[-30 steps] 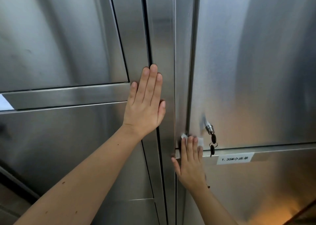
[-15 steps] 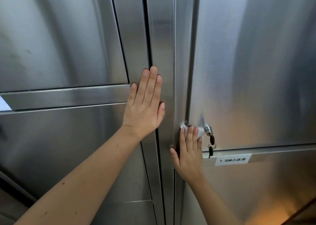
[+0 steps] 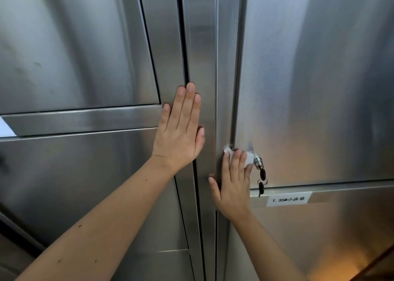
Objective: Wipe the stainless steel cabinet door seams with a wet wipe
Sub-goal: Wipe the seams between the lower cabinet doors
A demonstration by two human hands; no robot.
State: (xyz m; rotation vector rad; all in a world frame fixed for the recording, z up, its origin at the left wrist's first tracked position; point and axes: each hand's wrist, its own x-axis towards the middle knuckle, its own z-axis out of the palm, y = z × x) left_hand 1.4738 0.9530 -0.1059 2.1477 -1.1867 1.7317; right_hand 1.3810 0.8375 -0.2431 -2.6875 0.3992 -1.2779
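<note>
Right hand (image 3: 232, 180) presses wet wipe (image 3: 249, 159), seemingly onto the door seam (image 3: 238, 67).

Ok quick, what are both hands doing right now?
Left hand: open, flat on the steel cabinet.
Right hand: open, straight fingers pressing the wet wipe onto the seam.

left hand (image 3: 179, 131) flat, fingers straight and together, arm extended; right hand (image 3: 233, 182) flat, fingers straight, thumb splayed
</note>
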